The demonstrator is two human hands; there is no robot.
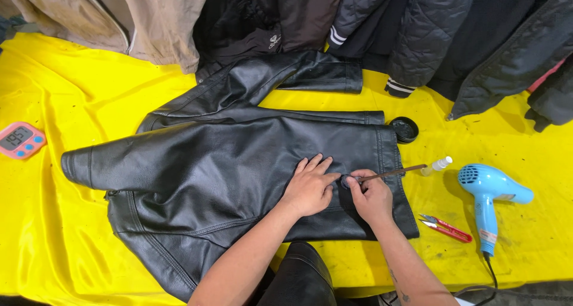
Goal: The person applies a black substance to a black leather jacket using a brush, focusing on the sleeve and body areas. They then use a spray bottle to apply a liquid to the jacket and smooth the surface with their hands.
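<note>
A black leather jacket point(209, 168) lies spread flat on a yellow cloth-covered table point(71, 91). My left hand point(309, 185) presses flat on the jacket near its hem, fingers apart. Right beside it, my right hand point(371, 195) pinches a thin brown-handled brush point(391, 174), its tip touching the leather at a small spot between the two hands. The handle points up and to the right.
A round black tin point(404, 130) and a small clear bottle point(437, 165) sit by the hem. A blue hair dryer point(486, 198) and red snips point(446, 228) lie at the right. A pink timer point(20, 140) rests far left. Several jackets point(418, 31) hang along the back.
</note>
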